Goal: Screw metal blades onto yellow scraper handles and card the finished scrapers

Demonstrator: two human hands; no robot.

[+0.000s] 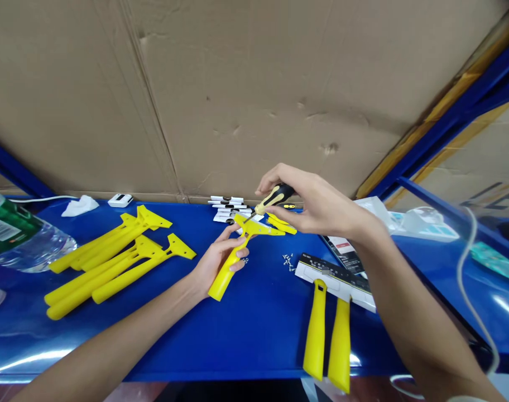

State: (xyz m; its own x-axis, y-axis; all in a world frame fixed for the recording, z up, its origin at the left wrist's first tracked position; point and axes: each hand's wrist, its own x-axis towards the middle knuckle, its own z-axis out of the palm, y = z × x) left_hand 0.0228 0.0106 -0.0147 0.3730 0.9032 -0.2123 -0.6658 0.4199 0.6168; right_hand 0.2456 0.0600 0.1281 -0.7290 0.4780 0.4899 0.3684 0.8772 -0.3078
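Note:
My left hand [221, 259] is closed around the handle of a yellow scraper [223, 281], whose wide head points away from me. In my right hand [302, 195] is a screwdriver with a black and cream handle [275, 196]. Its shaft slants down to the left, and the tip meets the scraper's head, where the exact contact is too small to make out. Small silver screws [288, 261] lie scattered on the blue surface to the right of the scraper. Behind the head are white packets with dark markings [229, 209] and several yellow pieces [283, 224].
Several yellow scraper handles [116, 262] lie at left beside a large water bottle [24, 234]. Two yellow handles [315, 335] rest against a black and white box [334, 279] at right. A cardboard wall [238, 100] stands behind the blue shelf [254, 329]; a white cable [464, 279] hangs at right.

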